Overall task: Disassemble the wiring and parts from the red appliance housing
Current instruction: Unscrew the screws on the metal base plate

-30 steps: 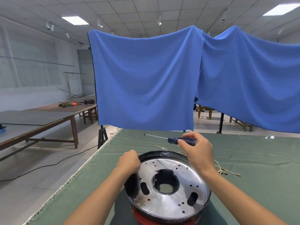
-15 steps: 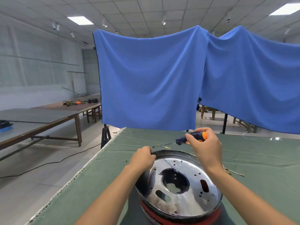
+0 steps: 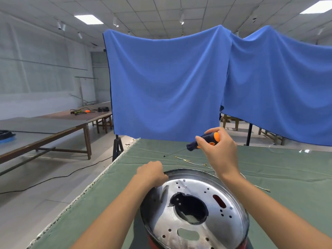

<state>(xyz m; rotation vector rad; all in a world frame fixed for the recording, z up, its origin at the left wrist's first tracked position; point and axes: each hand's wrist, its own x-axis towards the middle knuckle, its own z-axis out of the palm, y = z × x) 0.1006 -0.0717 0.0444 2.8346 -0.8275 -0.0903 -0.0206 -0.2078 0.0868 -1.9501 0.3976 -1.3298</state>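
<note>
Item: red appliance housing [image 3: 197, 244], lying near the front-left part of the green-covered table [image 3: 287, 177], its round metal plate [image 3: 194, 209] facing up and tilted; only a sliver of red showed below the plate at the bottom of the view. Left hand [image 3: 152, 174]: fingers curled over the plate's far-left rim, gripping it. Right hand [image 3: 218, 151]: raised clear above the table behind the housing, fingers wrapped round the handle of a blue-and-orange screwdriver [image 3: 203, 142], its thin shaft pointing left and slightly down, touching nothing. Loose wires [image 3: 191, 161] lay on the cloth just beyond the housing, another [image 3: 262, 188] to its right. Risks, as judged: the tilted housing was steadied by one hand only, so a hard push with the screwdriver could rock it or slide it on the cloth; the tip could skip off a small screw head [image 3: 184, 186] toward the gripping fingers close by; the jagged central hole [image 3: 190, 207] looked sharp, though the view was too soft to be sure. Room: the table's left edge [image 3: 86, 189] ran near the housing, with bare floor below; open cloth extended far to the right and back, the safer side for laying parts.
</note>
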